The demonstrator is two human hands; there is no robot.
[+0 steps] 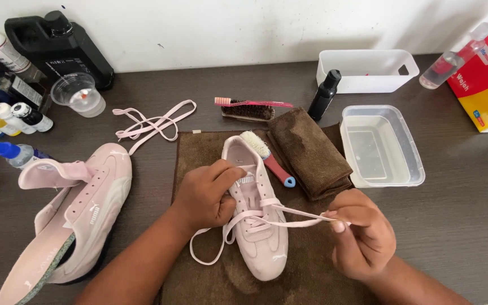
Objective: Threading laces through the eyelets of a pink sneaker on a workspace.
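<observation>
The left hand (207,197) rests on the tongue and upper eyelets of a pale pink suede sneaker (255,214), its fingers curled in a grip clenched around the shoe's top edge. The right hand (362,234) pinches one end of a flat pale pink shoelace (297,217) between thumb and forefinger, its grip closed on the lace, which runs taut from that pinch back to the eyelets just beside the left hand. The lace's other end hangs in a loose loop below the left hand's grip, over a brown cloth mat (199,152) spread on the dark worktop (458,209).

Just beyond the left hand's grip, a small white-bristled brush with a red and blue handle (266,158) leans against the shoe's heel, touching a folded brown towel (309,152). Farther out from the right hand sits a clear plastic tub of water (382,147). Well to the outer side of the left hand lies a second pink sneaker (69,220), unlaced, with a loose pink lace (151,121) beyond it.
</observation>
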